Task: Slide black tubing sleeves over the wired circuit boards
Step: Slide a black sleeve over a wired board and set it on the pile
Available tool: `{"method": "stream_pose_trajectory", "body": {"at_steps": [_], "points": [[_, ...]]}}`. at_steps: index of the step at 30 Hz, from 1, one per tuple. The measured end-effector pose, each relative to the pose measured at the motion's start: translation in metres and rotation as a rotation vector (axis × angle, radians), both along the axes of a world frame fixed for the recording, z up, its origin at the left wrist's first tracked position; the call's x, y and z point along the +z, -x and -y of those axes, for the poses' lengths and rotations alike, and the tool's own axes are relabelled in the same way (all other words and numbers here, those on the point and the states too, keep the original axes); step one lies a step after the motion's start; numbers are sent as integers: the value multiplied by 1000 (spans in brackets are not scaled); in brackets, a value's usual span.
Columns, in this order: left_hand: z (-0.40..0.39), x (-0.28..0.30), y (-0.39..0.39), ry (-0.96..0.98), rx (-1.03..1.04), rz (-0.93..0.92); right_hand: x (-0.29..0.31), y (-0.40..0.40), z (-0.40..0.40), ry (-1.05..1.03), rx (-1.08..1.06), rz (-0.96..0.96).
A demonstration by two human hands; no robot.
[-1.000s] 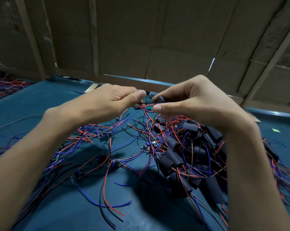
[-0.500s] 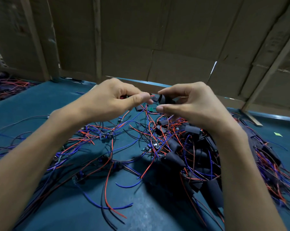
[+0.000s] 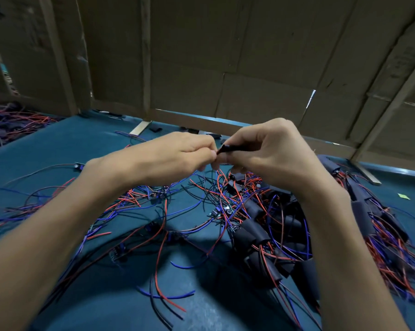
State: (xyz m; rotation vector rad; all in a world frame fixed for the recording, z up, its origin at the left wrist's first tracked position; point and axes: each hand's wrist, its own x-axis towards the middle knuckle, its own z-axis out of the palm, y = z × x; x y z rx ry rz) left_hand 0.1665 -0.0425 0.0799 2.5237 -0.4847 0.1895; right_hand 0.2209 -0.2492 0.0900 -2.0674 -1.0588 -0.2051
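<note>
Right hand (image 3: 271,151) pinches black sleeve (image 3: 226,148), long axis pointing left; left hand (image 3: 177,155) pinches, apparently, the wires at its mouth.

We see a teal worktop (image 3: 65,149) running back to a cardboard wall (image 3: 261,75). Using the heap of black tubing sleeves (image 3: 254,232) as our landmark: it lies right of the worktop's centre, the sleeves piled touching one another and threaded with red, blue and black wires. To the left of the heap, loose wired circuit boards (image 3: 120,252) lie spread out, their wires (image 3: 163,278) trailing toward the near edge. To the right of the heap, a second tangle of sleeves and wires (image 3: 380,225) lies close by. Beyond that, a small green scrap (image 3: 403,196) lies flat. Far left of the heap, another wire pile (image 3: 15,123) lies near the wall.
</note>
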Motion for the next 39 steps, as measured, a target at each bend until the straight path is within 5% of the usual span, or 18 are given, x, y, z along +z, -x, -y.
{"method": "stream_pose_trajectory", "body": {"at_steps": [9, 12, 19, 24, 39], "points": [[-27, -19, -17, -76, 63, -61, 6, -10, 26, -159, -150, -17], [-29, -19, -16, 67, 24, -58, 3, -14, 32, -26, -186, -47], [-23, -11, -13, -102, -13, 114, -4, -11, 14, 100, -136, 20], [-13, -9, -9, 183, -50, 152, -7, -8, 0, 98, -117, 64], [-9, 6, 2, 233, 103, 304, -9, -5, -7, 47, -17, 168]]}}
